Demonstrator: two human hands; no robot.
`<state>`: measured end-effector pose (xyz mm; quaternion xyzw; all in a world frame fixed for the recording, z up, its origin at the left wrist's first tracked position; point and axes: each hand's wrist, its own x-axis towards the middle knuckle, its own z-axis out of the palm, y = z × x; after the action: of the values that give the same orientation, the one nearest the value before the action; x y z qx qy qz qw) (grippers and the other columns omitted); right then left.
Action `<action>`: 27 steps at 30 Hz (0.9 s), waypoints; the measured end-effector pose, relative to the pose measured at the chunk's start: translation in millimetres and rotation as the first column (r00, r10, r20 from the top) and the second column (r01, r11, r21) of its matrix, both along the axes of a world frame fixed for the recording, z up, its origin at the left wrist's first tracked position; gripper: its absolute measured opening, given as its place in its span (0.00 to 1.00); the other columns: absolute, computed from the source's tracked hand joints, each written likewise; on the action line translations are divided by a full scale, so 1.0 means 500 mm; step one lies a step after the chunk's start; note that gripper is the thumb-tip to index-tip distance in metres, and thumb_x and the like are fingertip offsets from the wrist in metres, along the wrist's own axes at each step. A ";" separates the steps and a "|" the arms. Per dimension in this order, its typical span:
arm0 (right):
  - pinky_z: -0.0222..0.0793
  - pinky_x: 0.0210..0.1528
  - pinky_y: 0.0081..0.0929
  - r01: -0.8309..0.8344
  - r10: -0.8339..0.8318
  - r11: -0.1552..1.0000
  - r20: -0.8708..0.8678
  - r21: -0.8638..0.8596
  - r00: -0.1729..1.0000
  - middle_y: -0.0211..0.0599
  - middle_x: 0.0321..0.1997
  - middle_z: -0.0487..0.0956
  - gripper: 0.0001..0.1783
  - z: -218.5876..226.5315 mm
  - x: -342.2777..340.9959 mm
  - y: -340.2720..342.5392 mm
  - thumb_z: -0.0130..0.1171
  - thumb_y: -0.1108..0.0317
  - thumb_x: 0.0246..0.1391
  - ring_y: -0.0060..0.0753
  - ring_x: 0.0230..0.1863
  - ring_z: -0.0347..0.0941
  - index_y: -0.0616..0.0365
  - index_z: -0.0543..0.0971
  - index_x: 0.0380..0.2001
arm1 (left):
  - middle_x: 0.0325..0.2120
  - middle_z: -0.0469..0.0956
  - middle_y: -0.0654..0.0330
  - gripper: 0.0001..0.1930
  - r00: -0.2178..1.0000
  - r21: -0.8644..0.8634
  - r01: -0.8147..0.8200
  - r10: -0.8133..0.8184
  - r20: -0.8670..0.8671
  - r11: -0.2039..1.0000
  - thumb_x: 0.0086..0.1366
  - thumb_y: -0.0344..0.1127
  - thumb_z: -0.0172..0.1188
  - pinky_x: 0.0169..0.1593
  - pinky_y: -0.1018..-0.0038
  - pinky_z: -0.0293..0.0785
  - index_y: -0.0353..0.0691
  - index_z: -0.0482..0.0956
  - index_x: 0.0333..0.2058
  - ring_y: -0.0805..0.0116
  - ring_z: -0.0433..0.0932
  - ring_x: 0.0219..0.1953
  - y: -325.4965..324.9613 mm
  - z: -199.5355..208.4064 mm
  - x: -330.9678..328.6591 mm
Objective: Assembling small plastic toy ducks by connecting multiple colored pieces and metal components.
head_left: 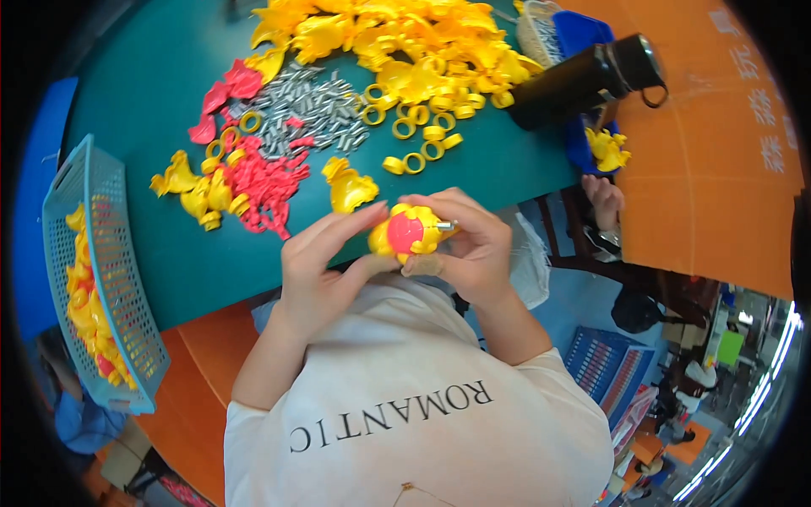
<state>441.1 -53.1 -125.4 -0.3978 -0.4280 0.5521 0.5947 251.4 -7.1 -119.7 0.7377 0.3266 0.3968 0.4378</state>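
Observation:
Close in front of my chest I hold a small rounded yellow plastic toy part with a red centre (pixel 406 231). My left hand (pixel 317 262) has its thumb and fingers closed on the left side of it. On the opposite side my right hand (pixel 475 245) grips it between thumb and fingers, with a tan wrap on the thumb. A short silver metal pin (pixel 445 226) points out to the right beside the right fingers. Just beyond my hands a curved yellow shell (pixel 349 186) lies on the green tabletop (pixel 194 279).
Farther off are metal pins (pixel 317 106), red pieces (pixel 266 182), yellow rings (pixel 414 162) and a large heap of yellow shells (pixel 389 42). A blue basket (pixel 127 279) with yellow-red parts stands left. A black bottle (pixel 574 84) lies right, near another person's hand (pixel 603 201).

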 end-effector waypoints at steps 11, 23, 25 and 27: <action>0.71 0.40 0.33 -0.164 -0.162 0.887 0.624 0.431 0.765 0.40 0.44 0.79 0.30 -0.069 -0.186 0.070 0.71 0.78 0.27 0.43 0.39 0.73 0.60 0.76 0.41 | 0.49 0.73 0.48 0.27 0.996 -0.066 -0.034 0.028 -0.081 0.997 0.45 0.20 0.63 0.52 0.67 0.72 0.34 0.76 0.49 0.56 0.75 0.49 -0.001 -0.023 -0.170; 0.74 0.39 0.28 -0.306 0.037 0.896 0.631 0.323 0.775 0.41 0.42 0.81 0.22 -0.122 -0.213 0.183 0.68 0.79 0.32 0.41 0.38 0.76 0.60 0.80 0.37 | 0.38 0.78 0.53 0.15 0.968 -0.121 -0.096 0.121 0.218 0.988 0.46 0.28 0.72 0.48 0.64 0.74 0.36 0.82 0.35 0.53 0.77 0.46 0.086 -0.163 -0.226; 0.74 0.37 0.27 -0.289 0.023 0.903 0.638 0.317 0.770 0.41 0.40 0.81 0.20 -0.121 -0.213 0.196 0.69 0.79 0.31 0.41 0.37 0.76 0.60 0.81 0.35 | 0.38 0.78 0.53 0.14 0.971 -0.100 -0.097 0.117 0.209 0.990 0.46 0.28 0.72 0.47 0.64 0.74 0.36 0.82 0.34 0.53 0.77 0.45 0.099 -0.167 -0.223; 0.74 0.36 0.27 -0.301 0.059 0.913 0.642 0.274 0.764 0.42 0.38 0.82 0.18 -0.111 -0.211 0.203 0.69 0.79 0.31 0.40 0.36 0.77 0.61 0.81 0.33 | 0.38 0.78 0.53 0.14 0.970 -0.081 -0.100 0.115 0.212 0.992 0.46 0.28 0.72 0.47 0.64 0.74 0.35 0.82 0.34 0.53 0.77 0.45 0.107 -0.165 -0.222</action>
<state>335.8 48.2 -180.8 -0.3970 -0.7304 0.3568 0.4261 140.4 46.3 -202.3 0.6557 0.3301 0.4863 0.4739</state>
